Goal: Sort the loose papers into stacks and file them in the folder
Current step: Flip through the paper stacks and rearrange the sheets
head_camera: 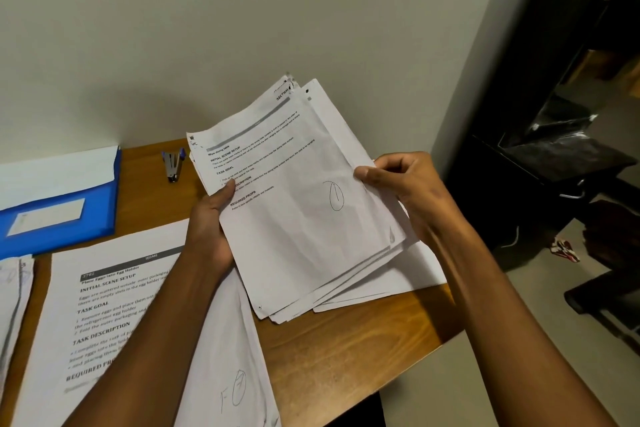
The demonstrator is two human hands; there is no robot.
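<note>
I hold a sheaf of printed papers above the wooden table. My left hand grips its left edge, thumb on the top sheet. My right hand pinches the right edge of the top sheet, which bears a circled pen mark. A printed sheet headed "Place Eggs into Egg Holder" lies on the table under my left forearm. Another paper stack shows at the left edge. The blue folder lies at the back left with white paper inside it.
A small stapler sits on the table near the wall, between the folder and the held papers. The table ends at the right by dark furniture and a light floor. A wall stands right behind the table.
</note>
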